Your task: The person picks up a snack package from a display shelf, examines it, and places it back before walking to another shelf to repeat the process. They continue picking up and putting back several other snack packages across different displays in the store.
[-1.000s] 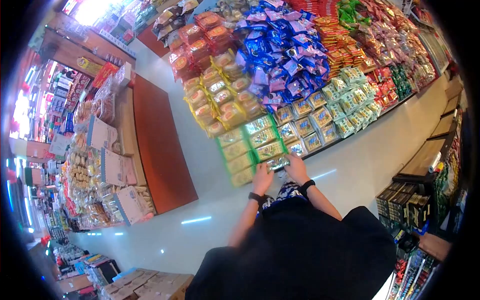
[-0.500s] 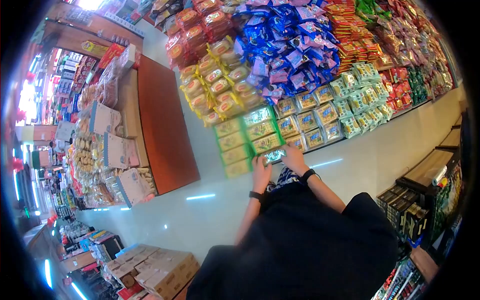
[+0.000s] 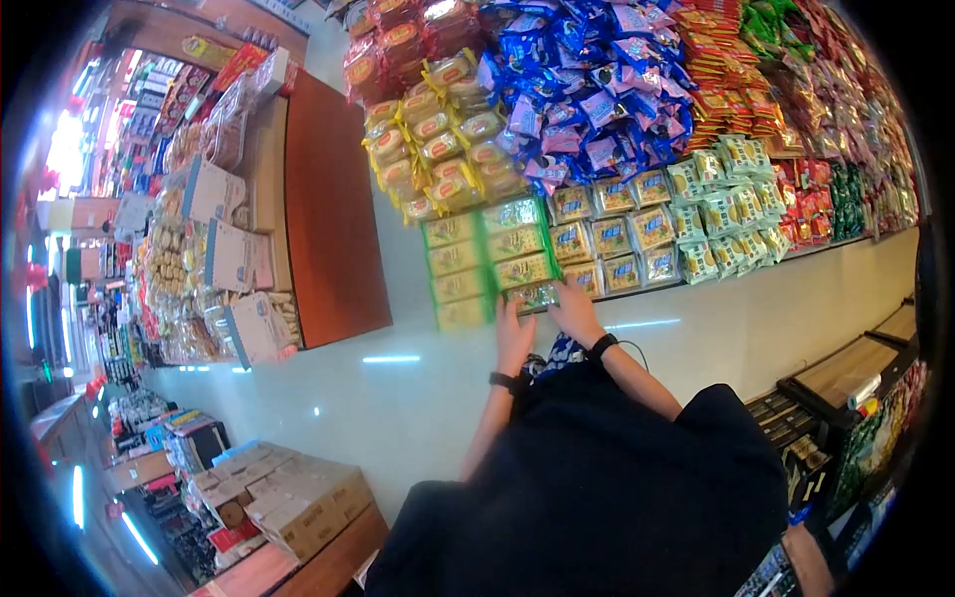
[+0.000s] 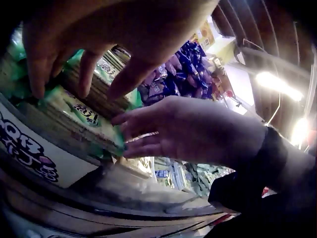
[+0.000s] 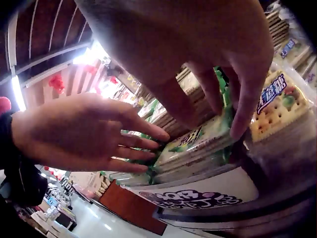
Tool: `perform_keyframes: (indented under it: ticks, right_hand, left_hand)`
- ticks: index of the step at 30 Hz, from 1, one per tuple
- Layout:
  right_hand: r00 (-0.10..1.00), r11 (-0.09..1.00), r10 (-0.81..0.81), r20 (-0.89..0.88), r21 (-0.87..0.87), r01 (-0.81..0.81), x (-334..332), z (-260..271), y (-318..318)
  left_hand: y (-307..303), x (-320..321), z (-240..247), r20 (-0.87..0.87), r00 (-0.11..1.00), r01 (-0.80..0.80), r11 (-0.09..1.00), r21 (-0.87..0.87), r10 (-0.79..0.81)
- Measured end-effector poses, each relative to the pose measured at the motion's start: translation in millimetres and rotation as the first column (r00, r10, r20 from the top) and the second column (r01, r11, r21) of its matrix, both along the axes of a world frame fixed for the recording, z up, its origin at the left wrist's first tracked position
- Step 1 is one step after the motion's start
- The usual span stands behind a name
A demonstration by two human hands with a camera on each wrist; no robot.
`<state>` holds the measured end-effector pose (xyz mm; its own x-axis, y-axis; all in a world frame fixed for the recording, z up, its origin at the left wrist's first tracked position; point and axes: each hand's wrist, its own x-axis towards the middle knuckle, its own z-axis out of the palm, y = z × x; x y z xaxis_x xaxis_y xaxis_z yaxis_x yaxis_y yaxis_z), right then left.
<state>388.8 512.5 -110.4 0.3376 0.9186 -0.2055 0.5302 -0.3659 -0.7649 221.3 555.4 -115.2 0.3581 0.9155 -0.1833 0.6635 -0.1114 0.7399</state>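
Observation:
A clear pack of crackers with green edges [image 3: 532, 297] lies at the front end of its row, its printed label facing up. My left hand [image 3: 514, 338] is at its left end, and the straight fingers of that hand touch the wrapper in the right wrist view. At the opposite end is my right hand [image 3: 577, 313], its fingers extended down along the pack's edge and its thumb near the top. Both wrist views show the pack [image 5: 190, 141] level on a stack of similar packs, between the two hands.
A white sign [image 5: 198, 196] with purple lettering fronts the stack. Square cracker packs [image 3: 610, 237] stand to the right, yellow-tied packs [image 3: 438, 149] and blue-and-pink bags [image 3: 587, 99] behind. Across the aisle is a red-brown display side [image 3: 333, 219]; cardboard boxes [image 3: 298, 502] sit at lower left.
The front pack, tilted with a bright glare half a second ago, now lies flatter against the row. Both hands remain at its ends, with the fingers straighter. The head view has shifted.

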Motion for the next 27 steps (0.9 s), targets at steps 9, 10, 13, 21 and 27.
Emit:
perform_keyframes:
  ticks: [9,10,13,21,27]
  right_hand:
    - [0.997,0.997,0.074,-0.002,-0.026,-0.074,0.6,3.2,5.5]
    - [0.996,0.996,0.084,-0.007,-0.029,-0.085,0.3,5.8,6.0]
    - [0.994,0.992,0.108,-0.016,-0.056,-0.109,-1.5,4.6,0.7]
    - [0.87,0.894,0.388,0.305,0.103,-0.435,-5.6,6.9,-16.0]
    - [0.916,0.945,0.327,0.234,-0.096,-0.313,-38.8,-9.2,-19.1]
  left_hand:
    - [-29.2,9.1,26.7,-0.051,0.996,0.067,0.998,-0.016,-0.068]
    - [-32.9,6.2,27.5,-0.041,0.998,0.053,0.999,-0.007,-0.053]
    - [-44.5,-9.6,26.2,0.016,1.0,0.019,0.999,-0.037,-0.018]
    - [-115.0,-85.6,47.9,0.143,0.941,-0.295,0.951,-0.096,0.307]
    - [-227.4,-151.6,44.5,0.27,0.689,-0.609,0.739,-0.288,0.673]
